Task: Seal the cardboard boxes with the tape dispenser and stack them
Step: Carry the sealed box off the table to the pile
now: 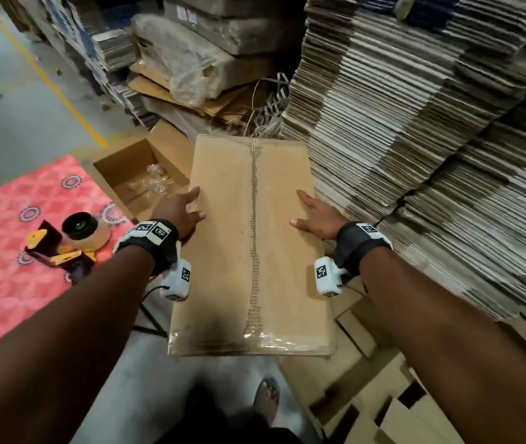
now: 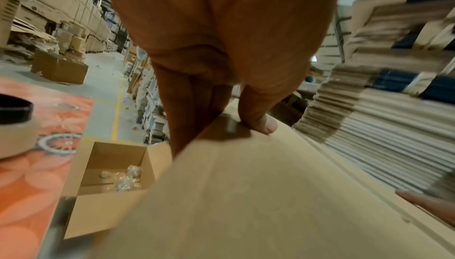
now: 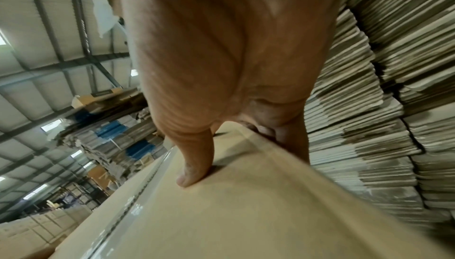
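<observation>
1. Cardboard, plain brown and already taped along its middle seam, makes up the sealed box [image 1: 252, 248] that the person carries between the two hands; its top face is turned up to the head camera.
2. The box's long axis runs straight away from the body, from the near edge above the person's foot toward the tangle of straps and scrap cardboard ahead. The shiny tape strip [image 1: 253, 238] follows that same axis and wraps over the near end.
3. The left hand [image 1: 179, 213] grips the left long edge: the left wrist view shows the thumb pressed on the top face and the fingers wrapped down over the side.
4. The right hand [image 1: 316, 214] mirrors it on the right long edge, thumb on top and fingers curled under the rim, as the right wrist view shows.
5. Both hands sit past the box's middle, at about the same distance from the body, so neither is nearer; the load looks evenly shared.
6. The tall pile of flattened cartons [image 1: 415, 139] stands just beside the box on the right, the open box [image 1: 136, 177] with clear wrappings just to its left.
7. The tape dispenser [image 1: 69, 245] lies untouched on the red patterned mat [image 1: 8, 283], well to the left.
8. Judging by this, sealing of this box is done and stacking is the step in hand; where it will be set down cannot be told.
</observation>
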The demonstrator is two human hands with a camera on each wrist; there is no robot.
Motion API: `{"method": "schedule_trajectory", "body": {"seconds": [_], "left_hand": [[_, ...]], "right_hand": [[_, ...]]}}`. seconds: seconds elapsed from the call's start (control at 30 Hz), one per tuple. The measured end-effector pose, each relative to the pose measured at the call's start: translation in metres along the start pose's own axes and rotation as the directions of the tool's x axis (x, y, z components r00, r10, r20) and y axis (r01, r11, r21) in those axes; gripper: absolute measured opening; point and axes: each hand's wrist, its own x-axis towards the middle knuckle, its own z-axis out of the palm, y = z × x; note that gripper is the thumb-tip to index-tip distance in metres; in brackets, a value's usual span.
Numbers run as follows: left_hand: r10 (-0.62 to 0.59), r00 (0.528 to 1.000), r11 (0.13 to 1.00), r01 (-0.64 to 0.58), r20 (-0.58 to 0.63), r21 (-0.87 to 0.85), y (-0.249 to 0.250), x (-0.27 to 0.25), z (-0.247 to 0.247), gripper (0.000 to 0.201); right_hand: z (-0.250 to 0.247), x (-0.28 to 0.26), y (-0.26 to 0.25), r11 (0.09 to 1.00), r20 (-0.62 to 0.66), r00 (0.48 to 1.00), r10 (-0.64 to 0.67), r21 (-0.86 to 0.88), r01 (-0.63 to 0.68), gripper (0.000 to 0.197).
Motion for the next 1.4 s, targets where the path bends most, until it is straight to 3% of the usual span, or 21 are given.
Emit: {"method": "schedule_trajectory", "body": {"seconds": [0.27,0.4,0.77,1.07,1.4], "left_hand": [[-0.114,0.991,0.993,0.113,0.077,0.012,-0.008,0.048,0.057,0.065],[-0.118,0.987,0.993,0.115,0.108,0.031,-0.012,0.075,0.084,0.065],[-0.244,0.938,0.963,0.265,0.247,-0.054,-0.047,0.195,0.188,0.063],[-0.253,0.926,0.962,0.271,0.279,-0.029,-0.078,0.264,0.277,0.065],[-0.220,0.931,0.967,0.248,0.290,-0.062,-0.095,0.297,0.343,0.068]], "right_hand": [[0.029,0.063,0.045,1.000,0.052,0.998,0.016,0.000,-0.016,0.083],[0.043,0.098,0.066,0.996,0.062,0.998,0.033,0.087,-0.038,0.083],[0.103,0.228,0.140,0.971,0.104,0.979,0.178,0.143,-0.192,0.086],[0.153,0.306,0.203,0.951,0.078,0.970,0.231,0.194,-0.242,0.085],[0.190,0.346,0.258,0.950,0.047,0.973,0.225,0.213,-0.229,0.087]]}}
